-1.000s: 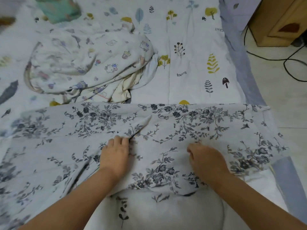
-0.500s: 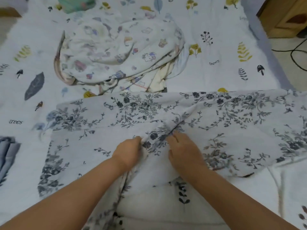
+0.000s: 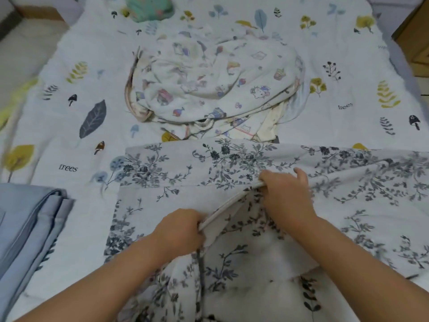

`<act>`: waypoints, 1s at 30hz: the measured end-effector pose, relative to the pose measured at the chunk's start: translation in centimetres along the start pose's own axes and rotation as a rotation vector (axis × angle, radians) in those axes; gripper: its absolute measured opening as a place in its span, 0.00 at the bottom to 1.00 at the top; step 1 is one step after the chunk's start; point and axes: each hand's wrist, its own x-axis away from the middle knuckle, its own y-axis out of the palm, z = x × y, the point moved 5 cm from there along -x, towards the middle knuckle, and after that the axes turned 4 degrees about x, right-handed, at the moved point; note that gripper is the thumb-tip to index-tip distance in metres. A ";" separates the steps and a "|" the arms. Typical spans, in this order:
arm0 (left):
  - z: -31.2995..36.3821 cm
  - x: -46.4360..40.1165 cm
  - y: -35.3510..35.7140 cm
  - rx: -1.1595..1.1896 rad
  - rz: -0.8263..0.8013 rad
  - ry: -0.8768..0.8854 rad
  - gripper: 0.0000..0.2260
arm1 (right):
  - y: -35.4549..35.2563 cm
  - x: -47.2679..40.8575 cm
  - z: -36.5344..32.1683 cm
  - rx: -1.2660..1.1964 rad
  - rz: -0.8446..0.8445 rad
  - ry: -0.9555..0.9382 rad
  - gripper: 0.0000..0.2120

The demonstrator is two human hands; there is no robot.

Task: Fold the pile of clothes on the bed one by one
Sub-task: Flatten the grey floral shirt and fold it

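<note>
A white garment with a dark blue flower print lies spread across the near half of the bed. My left hand grips its hemmed edge low down, and my right hand grips the same edge higher up, so the hem runs taut between them and is lifted off the layer below. Behind it lies a heap of unfolded clothes, topped by a white piece with small cartoon prints.
A folded light blue cloth lies at the left edge. A teal bundle sits at the head of the leaf-printed bed sheet. Wooden furniture stands beyond the bed at the right.
Both hands went from resting on the flowered garment to gripping its hemmed edge, then pulled apart, the right hand moving up and right. My view shifted left, bringing the blue cloth in.
</note>
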 end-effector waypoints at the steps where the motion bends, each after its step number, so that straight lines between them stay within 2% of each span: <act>1: -1.2 0.2 -0.4 -0.007 -0.030 -0.032 0.05 | -0.2 -0.7 0.1 -0.015 0.014 0.013 0.09; 3: -3.4 0.8 -1.9 0.002 -0.084 -0.093 0.05 | -0.5 -2.3 0.4 -0.056 0.030 0.045 0.08; 6: -6.2 1.4 -5.5 0.109 -0.120 -0.186 0.12 | -0.4 -4.7 0.5 -0.087 0.053 0.058 0.06; 10: -9.5 0.6 -11.6 0.080 -0.023 -0.237 0.13 | 0.2 -7.7 0.3 -0.107 0.078 0.079 0.07; 12: -10.6 -0.3 -14.1 0.046 0.112 -0.270 0.10 | 0.7 -9.3 0.4 -0.065 0.099 0.094 0.06; 15: -11.9 -2.1 -16.7 0.082 0.513 -0.315 0.01 | 1.0 -11.5 0.8 -0.042 0.178 0.157 0.06; 17: -13.1 -3.4 -16.1 0.168 0.672 -0.359 0.12 | 1.9 -12.6 0.6 -0.061 0.146 0.210 0.13; 20: -14.9 -5.2 -11.8 0.278 0.611 -0.473 0.21 | 3.8 -12.4 -0.9 -0.052 0.062 0.170 0.24; 23: -16.1 -5.3 -8.1 0.288 0.591 -0.537 0.16 | 4.8 -9.9 -2.9 -0.054 0.057 0.054 0.23; 25: -16.7 -4.5 -7.2 0.288 0.643 -0.555 0.16 | 6.3 -7.4 -4.3 -0.055 -0.021 -0.047 0.21; 27: -17.5 -3.4 -6.9 0.301 0.664 -0.596 0.17 | 8.0 -4.4 -5.8 -0.042 -0.013 -0.170 0.21; 30: -18.1 -1.7 -5.9 0.260 0.533 -0.637 0.16 | 10.3 0.1 -7.3 0.008 -0.074 -0.294 0.26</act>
